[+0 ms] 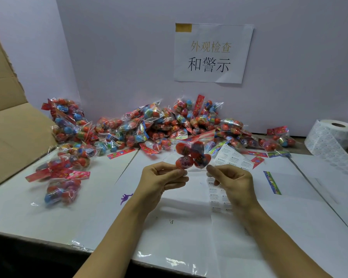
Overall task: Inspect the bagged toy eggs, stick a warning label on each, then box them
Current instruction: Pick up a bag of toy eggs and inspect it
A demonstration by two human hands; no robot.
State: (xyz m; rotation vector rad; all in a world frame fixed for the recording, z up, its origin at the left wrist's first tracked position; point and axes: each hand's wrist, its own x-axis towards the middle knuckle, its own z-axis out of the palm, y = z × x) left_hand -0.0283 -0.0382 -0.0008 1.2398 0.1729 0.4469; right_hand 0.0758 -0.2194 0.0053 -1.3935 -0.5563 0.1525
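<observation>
Holding bag of red eggs

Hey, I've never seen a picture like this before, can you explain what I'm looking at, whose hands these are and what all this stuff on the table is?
This is one view from a camera worn on a person's head, looking down at their own bare hands. The left hand and right hand together pinch the lower edge of a clear bag of red toy eggs. Behind it, a pile of similar bags lies on the white table. A roll of warning labels stands at right, a label strip lies under the right hand, and a cardboard box stands open at left.
</observation>
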